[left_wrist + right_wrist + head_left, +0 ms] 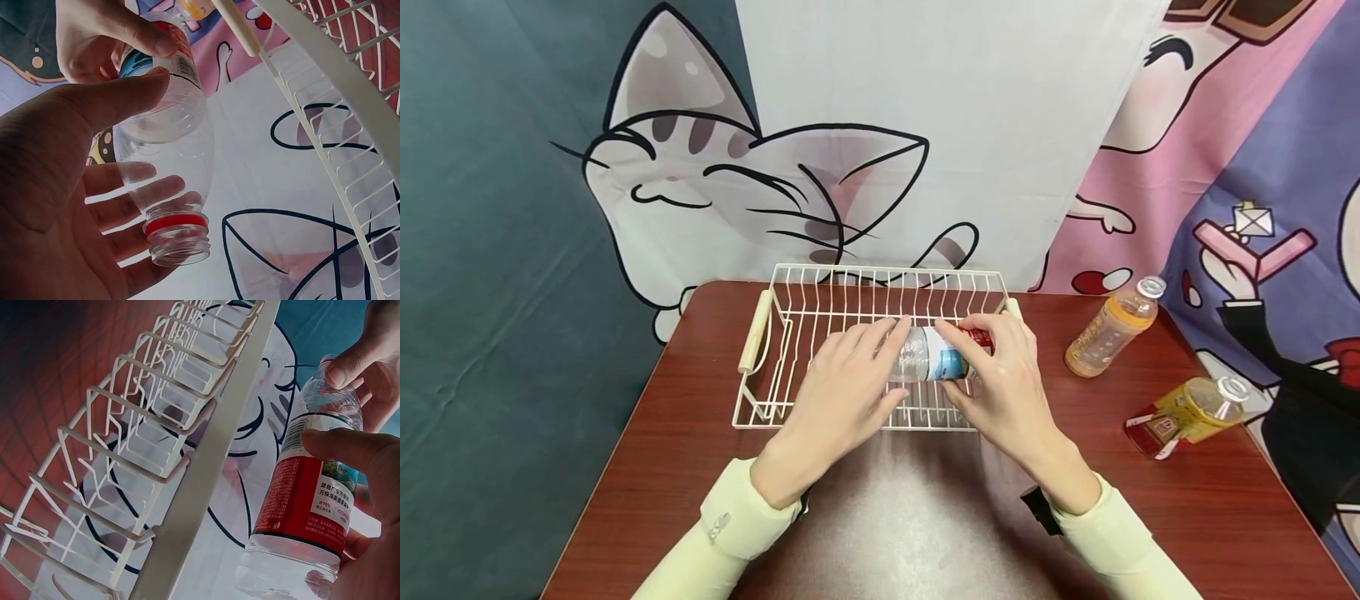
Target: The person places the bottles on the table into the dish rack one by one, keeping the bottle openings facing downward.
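Note:
A clear plastic bottle (915, 354) with a red, white and blue label lies sideways above the white wire dish rack (820, 429). Its neck points left and, in the left wrist view, shows a red ring and no cap. My right hand (1000, 379) grips the bottle round its label, thumb on the near side in the right wrist view. At the neck end, my left hand (850, 383) holds the bottle (169, 144), its thumb on the shoulder and its fingers behind the clear plastic.
The rack has a wooden handle (756, 332) on its left end. To the right stand an orange-labelled bottle (1108, 333) and a yellow-labelled bottle (1183, 417), both on the red-brown table (647, 467). A cartoon cat curtain (970, 125) hangs behind.

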### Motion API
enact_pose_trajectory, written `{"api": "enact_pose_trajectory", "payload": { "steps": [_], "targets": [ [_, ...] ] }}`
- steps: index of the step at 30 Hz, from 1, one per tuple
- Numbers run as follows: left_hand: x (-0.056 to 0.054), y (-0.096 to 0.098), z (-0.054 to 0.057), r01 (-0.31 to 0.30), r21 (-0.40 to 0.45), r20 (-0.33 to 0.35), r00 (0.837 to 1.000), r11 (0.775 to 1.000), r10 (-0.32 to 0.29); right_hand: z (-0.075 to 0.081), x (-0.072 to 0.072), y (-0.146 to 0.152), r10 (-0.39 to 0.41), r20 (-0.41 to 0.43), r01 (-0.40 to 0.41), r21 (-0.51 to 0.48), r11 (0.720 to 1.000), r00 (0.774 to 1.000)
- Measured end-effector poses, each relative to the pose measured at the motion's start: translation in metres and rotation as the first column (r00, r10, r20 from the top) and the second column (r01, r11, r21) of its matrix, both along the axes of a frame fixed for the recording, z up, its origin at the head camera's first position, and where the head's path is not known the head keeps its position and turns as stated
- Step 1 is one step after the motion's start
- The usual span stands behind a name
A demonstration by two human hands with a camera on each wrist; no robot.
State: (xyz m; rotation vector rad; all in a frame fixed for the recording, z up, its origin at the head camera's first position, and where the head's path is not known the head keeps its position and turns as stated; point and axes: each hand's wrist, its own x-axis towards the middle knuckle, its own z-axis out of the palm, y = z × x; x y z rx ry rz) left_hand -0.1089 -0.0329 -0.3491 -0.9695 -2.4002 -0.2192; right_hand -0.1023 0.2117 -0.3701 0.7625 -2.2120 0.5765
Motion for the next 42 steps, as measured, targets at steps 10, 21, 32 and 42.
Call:
{"api": "enact_pose_trajectory", "payload": {
  "steps": [10,21,32,42],
  "targets": [
    [-0.003,0.000,-0.004,0.019,0.008,-0.030,0.999,1.000,-0.018,-0.003,0.000,-0.002,0.011,-0.011,-0.011,0.035,0.999,1.000],
    [-0.004,-0.005,-0.008,0.014,0.060,0.023,1.000,0.998,-0.015,-0.004,0.000,-0.006,-0.013,-0.027,0.014,0.045,0.999,1.000],
    [-0.008,-0.011,-0.013,-0.061,0.234,0.165,0.986,0.970,0.022,0.003,-0.005,0.000,-0.112,-0.092,0.075,-0.335,0.939,0.989],
    [-0.007,-0.011,-0.016,-0.158,0.379,0.356,0.934,0.912,0.014,0.006,-0.006,-0.015,0.258,0.204,0.093,-0.918,0.386,0.944]
  ]
}}
